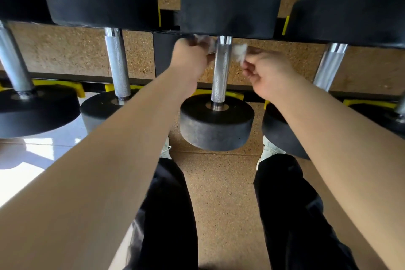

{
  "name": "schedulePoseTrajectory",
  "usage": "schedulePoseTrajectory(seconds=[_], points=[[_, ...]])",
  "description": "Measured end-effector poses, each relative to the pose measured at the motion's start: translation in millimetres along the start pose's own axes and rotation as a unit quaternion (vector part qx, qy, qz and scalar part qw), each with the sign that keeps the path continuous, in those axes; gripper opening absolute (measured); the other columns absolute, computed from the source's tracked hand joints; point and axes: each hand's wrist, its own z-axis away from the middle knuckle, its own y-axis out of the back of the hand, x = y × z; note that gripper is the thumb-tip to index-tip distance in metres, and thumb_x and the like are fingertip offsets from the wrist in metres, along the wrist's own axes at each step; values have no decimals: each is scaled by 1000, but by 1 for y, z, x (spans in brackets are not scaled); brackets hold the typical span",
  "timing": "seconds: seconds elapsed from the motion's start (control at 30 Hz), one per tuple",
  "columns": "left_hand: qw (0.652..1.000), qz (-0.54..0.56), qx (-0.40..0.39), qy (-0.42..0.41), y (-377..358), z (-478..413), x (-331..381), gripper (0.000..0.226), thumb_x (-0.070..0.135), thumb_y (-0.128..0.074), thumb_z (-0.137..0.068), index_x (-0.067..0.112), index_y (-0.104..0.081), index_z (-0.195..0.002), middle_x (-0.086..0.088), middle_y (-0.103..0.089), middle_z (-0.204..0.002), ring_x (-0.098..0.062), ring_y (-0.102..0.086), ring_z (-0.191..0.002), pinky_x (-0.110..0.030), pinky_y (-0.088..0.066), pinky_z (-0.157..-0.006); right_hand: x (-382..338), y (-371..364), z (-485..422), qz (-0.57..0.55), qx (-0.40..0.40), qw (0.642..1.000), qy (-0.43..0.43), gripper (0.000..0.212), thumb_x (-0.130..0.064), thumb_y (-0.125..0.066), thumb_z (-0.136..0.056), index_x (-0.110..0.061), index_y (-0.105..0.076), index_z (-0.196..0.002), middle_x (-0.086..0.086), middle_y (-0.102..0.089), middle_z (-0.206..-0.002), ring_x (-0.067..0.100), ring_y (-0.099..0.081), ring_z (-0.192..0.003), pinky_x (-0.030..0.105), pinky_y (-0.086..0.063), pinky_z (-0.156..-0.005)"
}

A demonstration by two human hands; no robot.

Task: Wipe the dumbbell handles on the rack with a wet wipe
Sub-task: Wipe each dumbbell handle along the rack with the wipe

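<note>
- My left hand (189,59) is curled tight round one end of the wet wipe (239,51), sitting just left of the handle (221,72) of the middle dumbbell (217,125).
- My right hand (266,70) pinches the other end, thumb and fingers closed on a white tuft, just right of the same handle.
- The wipe shows on both sides of the bar. The knurled face towards me is bare between the two grips, and whatever runs behind it is hidden from me.
- Both grips sit at the far end of the handle, close under the far head (230,6). Through the blur I cannot tell whether my knuckles touch the steel.
- The near head (215,138) lies below the grips, towards me.
- The rack (162,50) is black and carries the dumbbells in a row. The middle one's near end rests at a yellow cradle (235,95) just below my wrists.
- Left of the left grip the rack holds a second dumbbell (117,61), and beyond it a third dumbbell (13,61) with a smooth bar, its near head against another yellow saddle (80,90).
- Right of the right grip the rack holds a fourth dumbbell (328,66), its near head partly behind my forearm.
- Under my forearms I see black trousers (171,215), white shoes (270,149) and a cork-coloured floor (219,193).
- Glossy tile (43,149) lies off to the left.
</note>
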Motion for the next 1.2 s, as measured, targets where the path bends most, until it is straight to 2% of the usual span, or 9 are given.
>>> schedulePoseTrajectory(seconds=[0.1, 0.17, 0.3, 0.43, 0.6, 0.83, 0.9, 1.07, 1.2], points=[[999, 13, 30, -9, -17, -5, -2, 18, 17, -57, -100, 7, -65, -112, -15, -71, -109, -19, -64, -87, -39, -58, -87, -8, 9, 0, -159, -12, 987, -36, 10, -11, -63, -95, -11, -69, -103, 1, -70, -89, 8, -63, -78, 22, -55, -74], [998, 51, 31, -1, -14, -3, -3, 9, 15, -56, -101, 17, -64, -101, -7, -72, -104, -17, -69, -91, -33, -58, -86, -7, 2, 3, -187, -21, 981, -45, 12, -12, -65, -94, -11, -70, -104, 0, -73, -90, 9, -66, -81, 23, -56, -74], [989, 143, 17, -44, 16, 18, -7, 11, 12, -50, -105, 15, -59, -100, -4, -72, -102, -13, -74, -93, -27, -60, -85, 6, -18, 15, -123, -37, 992, -17, 16, -15, -69, -92, -20, -73, -106, -5, -77, -97, 7, -72, -89, 24, -54, -70], [987, 118, -46, -97, 63, 44, -8, 9, 10, -49, -105, 15, -57, -105, -1, -74, -101, -15, -74, -96, -33, -57, -94, 18, -31, 56, 14, 64, 985, 160, 17, -13, -68, -90, -22, -75, -103, -5, -75, -97, 6, -71, -86, 18, -54, -67], [987, 86, -87, -108, 123, 63, -10, 8, 11, -54, -102, 10, -60, -107, -2, -74, -100, -21, -73, -99, -35, -55, -95, 31, -62, 109, 76, -176, 962, 194, 26, -18, -66, -95, -16, -66, -121, 0, -72, -117, 13, -68, -109, 31, -58, -89], [988, 48, -45, -136, 187, 65, -31, 4, 20, -71, -85, 23, -71, -82, -1, -69, -85, -16, -63, -83, -43, -52, -88, 46, -129, 130, 42, -252, 963, 85, 23, -13, -61, -97, -12, -69, -119, 6, -75, -111, 21, -70, -107, 39, -55, -97], [990, 44, -37, -128, 202, 62, -35, 13, 15, -73, -87, 21, -67, -78, -3, -68, -79, -16, -62, -74, -32, -51, -75, 52, -148, 134, 78, -263, 957, 90, 21, -14, -61, -97, -15, -70, -116, 6, -75, -108, 20, -70, -106, 37, -54, -96], [987, -30, 34, -153, 235, 46, -35, 21, 10, -78, -84, 20, -63, -73, 2, -69, -71, -9, -63, -66, -23, -49, -67, 67, -175, 138, 186, -163, 950, 191, 19, -16, -68, -92, -21, -74, -109, -5, -75, -104, 8, -68, -100, 32, -55, -94], [979, -59, 69, -183, 252, 32, -23, 17, 13, -81, -81, 18, -65, -79, -1, -70, -76, -15, -65, -69, -27, -55, -68, 94, -177, 131, 374, -90, 886, 257, 35, -35, -71, -87, -28, -67, -121, -9, -66, -122, 8, -54, -116, 33, -41, -107]])
